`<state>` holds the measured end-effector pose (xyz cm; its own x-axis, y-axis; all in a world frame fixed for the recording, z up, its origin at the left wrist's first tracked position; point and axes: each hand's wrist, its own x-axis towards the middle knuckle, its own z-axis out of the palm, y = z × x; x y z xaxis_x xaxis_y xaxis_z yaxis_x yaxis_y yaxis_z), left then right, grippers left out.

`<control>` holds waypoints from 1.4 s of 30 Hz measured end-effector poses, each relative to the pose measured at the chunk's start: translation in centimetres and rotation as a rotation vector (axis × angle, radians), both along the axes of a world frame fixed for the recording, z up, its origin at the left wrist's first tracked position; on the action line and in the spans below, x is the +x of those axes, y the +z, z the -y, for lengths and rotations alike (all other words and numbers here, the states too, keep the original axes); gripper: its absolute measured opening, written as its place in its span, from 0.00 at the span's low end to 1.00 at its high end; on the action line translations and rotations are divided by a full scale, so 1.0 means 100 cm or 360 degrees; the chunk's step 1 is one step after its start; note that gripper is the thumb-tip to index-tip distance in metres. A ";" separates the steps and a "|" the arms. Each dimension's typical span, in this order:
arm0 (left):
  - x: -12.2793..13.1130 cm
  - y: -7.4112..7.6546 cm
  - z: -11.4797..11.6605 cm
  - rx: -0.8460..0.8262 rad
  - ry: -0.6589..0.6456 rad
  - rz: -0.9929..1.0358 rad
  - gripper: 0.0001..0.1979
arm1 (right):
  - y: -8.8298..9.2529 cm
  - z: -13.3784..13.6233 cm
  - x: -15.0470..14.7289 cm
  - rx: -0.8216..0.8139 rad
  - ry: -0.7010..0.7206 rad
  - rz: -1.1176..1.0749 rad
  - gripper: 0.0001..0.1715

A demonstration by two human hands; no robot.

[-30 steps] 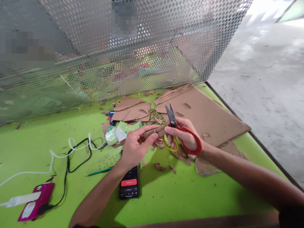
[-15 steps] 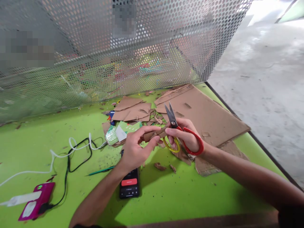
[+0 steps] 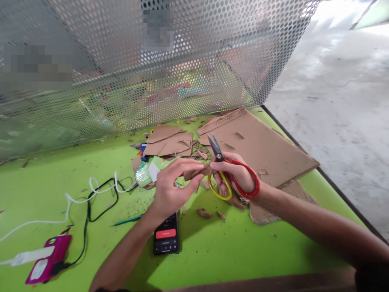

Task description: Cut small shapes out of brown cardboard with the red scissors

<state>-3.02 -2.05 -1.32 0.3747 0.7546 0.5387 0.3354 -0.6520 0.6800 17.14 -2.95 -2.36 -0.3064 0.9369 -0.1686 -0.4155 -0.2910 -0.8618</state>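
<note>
A pair of scissors point(image 3: 219, 156) with one red and one yellow handle loop rests in my right hand point(image 3: 240, 172); the slightly parted blades point up and away. That hand's thumb and fingertips also pinch the right end of a small folded piece of brown cardboard point(image 3: 194, 173). My left hand point(image 3: 173, 186) has its thumb and fingers on either side of the same piece, at its left part. The fingers partly cover the piece, so its full shape is hidden. Below my hands lie torn cardboard scraps point(image 3: 205, 213).
Large cardboard sheets point(image 3: 267, 146) lie at right, and cut pieces point(image 3: 170, 140) behind my hands. A phone point(image 3: 165, 239), a green pencil point(image 3: 127, 220), cables point(image 3: 88, 202) and a magenta power bank point(image 3: 48, 259) lie at left. A perforated metal screen point(image 3: 152, 81) borders the green table point(image 3: 212, 259).
The scissors have tilted a little to the left in my right hand. My left thumb and fingers have loosened slightly around the cardboard piece, and that hand has shifted slightly left.
</note>
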 end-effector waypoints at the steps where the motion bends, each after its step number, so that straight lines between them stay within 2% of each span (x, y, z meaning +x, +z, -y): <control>1: -0.001 0.001 -0.001 0.0156 -0.0006 -0.0063 0.09 | 0.000 0.000 0.000 -0.0025 0.0003 -0.0015 0.12; 6: -0.006 0.003 -0.005 0.0599 -0.0080 -0.0238 0.09 | 0.000 0.000 0.000 -0.0110 0.0032 0.0025 0.13; 10: -0.010 0.003 -0.006 0.0801 -0.0098 -0.0382 0.10 | -0.001 0.001 0.000 -0.0154 0.0053 0.0055 0.16; 16: -0.010 0.005 -0.006 0.0836 -0.0096 -0.0416 0.09 | 0.003 0.003 0.000 -0.0145 0.0034 0.0036 0.14; 21: -0.010 0.002 -0.005 0.0864 -0.0137 -0.0384 0.11 | 0.006 0.004 0.000 -0.0162 0.0067 0.0051 0.15; 29: -0.013 0.005 -0.001 0.1058 -0.0090 -0.0481 0.11 | 0.006 0.006 -0.005 -0.0023 0.0091 0.0067 0.18; 35: -0.013 0.005 -0.001 0.1153 -0.0043 -0.0487 0.09 | 0.009 0.006 -0.004 0.0030 0.0065 -0.0006 0.25; 42: -0.016 0.004 0.000 0.1151 -0.0047 -0.0500 0.12 | 0.007 0.005 -0.002 0.0094 0.0037 -0.0006 0.19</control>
<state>-4.60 -2.05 -0.93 0.6051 0.2448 0.7575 0.4173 -0.9079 -0.0399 16.92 -3.43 -1.65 -0.3290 0.9377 -0.1118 -0.4126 -0.2492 -0.8762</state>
